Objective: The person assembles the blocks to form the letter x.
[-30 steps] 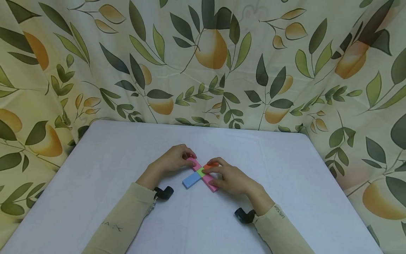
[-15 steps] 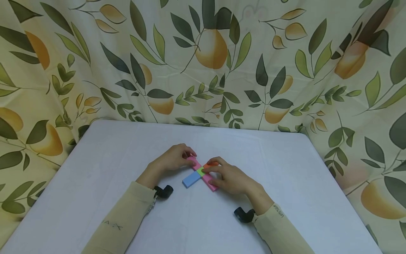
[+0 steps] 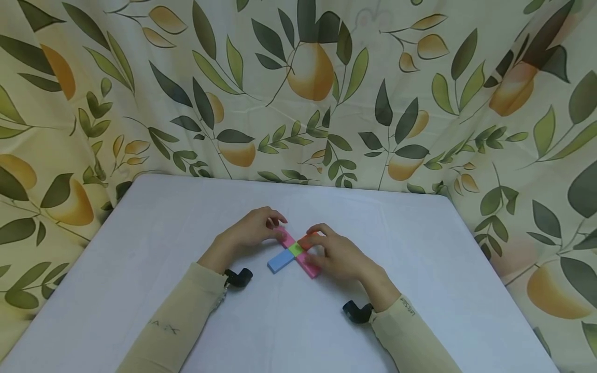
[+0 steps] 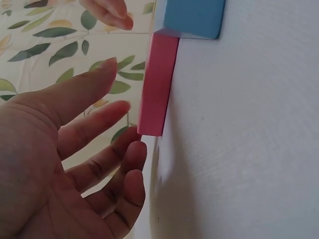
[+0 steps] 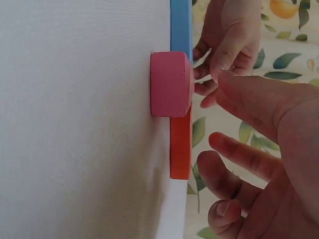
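Several coloured blocks lie on the table as a flat cross. At its middle is a green block [image 3: 296,249], with a blue block [image 3: 281,261], an orange block [image 3: 308,240] and two pink ones around it. My left hand [image 3: 252,229] hovers by the far pink block [image 3: 287,239]; in the left wrist view its relaxed fingers stand apart from that pink block [image 4: 158,84]. Over the near pink block [image 3: 309,267] and the orange one is my right hand [image 3: 344,255]. The right wrist view shows its fingers loose and spread, off the pink block [image 5: 168,84] and orange block [image 5: 180,149].
A white cloth covers the table [image 3: 261,331]. Behind and at the sides hangs a curtain [image 3: 275,119] printed with fruit and leaves. Black wrist cameras sit at the left cuff [image 3: 239,278] and right cuff [image 3: 357,312], near the tabletop.
The right fingertips have come away from the green block and lifted slightly. The left hand has risen a little from the far pink block. The cross of blocks keeps its shape.
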`<action>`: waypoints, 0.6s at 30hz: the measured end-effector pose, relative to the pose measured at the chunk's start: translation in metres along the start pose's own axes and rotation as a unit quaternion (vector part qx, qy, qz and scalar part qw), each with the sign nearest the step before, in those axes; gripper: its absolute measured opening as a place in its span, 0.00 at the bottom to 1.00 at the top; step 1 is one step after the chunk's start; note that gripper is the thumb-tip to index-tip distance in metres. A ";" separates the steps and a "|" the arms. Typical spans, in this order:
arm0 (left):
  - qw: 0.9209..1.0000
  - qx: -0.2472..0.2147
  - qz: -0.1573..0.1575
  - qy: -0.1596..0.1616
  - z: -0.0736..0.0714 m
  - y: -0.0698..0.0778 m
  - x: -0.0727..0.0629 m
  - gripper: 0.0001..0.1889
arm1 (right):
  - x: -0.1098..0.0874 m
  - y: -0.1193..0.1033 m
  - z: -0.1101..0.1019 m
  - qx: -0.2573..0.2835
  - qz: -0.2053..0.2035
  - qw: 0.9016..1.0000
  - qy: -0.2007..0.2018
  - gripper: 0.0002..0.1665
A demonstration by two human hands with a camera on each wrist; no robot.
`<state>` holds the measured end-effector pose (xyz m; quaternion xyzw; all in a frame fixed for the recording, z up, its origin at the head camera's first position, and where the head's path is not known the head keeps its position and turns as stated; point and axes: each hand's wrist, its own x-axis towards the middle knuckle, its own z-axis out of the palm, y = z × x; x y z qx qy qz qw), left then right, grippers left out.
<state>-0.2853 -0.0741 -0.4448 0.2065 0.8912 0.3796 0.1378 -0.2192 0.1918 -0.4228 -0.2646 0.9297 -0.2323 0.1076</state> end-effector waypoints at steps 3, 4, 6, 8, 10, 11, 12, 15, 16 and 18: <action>1.000 0.001 -0.003 0.004 -0.001 0.000 -0.001 0.22 | 0.001 0.001 -0.002 0.005 0.015 1.000 0.002 0.21; 1.000 0.001 -0.005 0.005 -0.001 0.000 -0.001 0.22 | 0.001 0.001 -0.003 0.006 0.018 1.000 0.004 0.22; 1.000 -0.001 -0.008 0.008 -0.002 0.000 -0.002 0.23 | 0.002 0.003 -0.004 0.004 0.020 1.000 0.010 0.23; 1.000 -0.003 -0.009 0.012 -0.003 0.000 -0.003 0.24 | 0.003 0.005 -0.006 0.000 0.019 1.000 0.019 0.25; 1.000 -0.005 -0.009 0.016 -0.004 -0.001 -0.004 0.25 | 0.004 0.007 -0.007 -0.002 0.014 0.999 0.030 0.26; 1.000 -0.003 -0.009 0.017 -0.005 -0.001 -0.005 0.26 | 0.004 0.008 -0.007 -0.003 0.012 0.999 0.035 0.27; 1.000 0.000 -0.010 0.019 -0.005 -0.001 -0.006 0.26 | 0.004 0.009 -0.008 -0.004 0.009 0.999 0.039 0.28; 1.000 0.011 -0.010 0.024 -0.008 -0.002 -0.007 0.28 | 0.006 0.012 -0.010 -0.007 0.006 0.999 0.051 0.30; 1.000 0.014 -0.010 0.025 -0.009 -0.002 -0.007 0.29 | 0.006 0.013 -0.011 -0.007 0.006 0.998 0.055 0.31; 0.999 0.024 -0.008 0.025 -0.011 -0.001 -0.008 0.31 | 0.007 0.016 -0.013 -0.009 0.010 0.998 0.064 0.32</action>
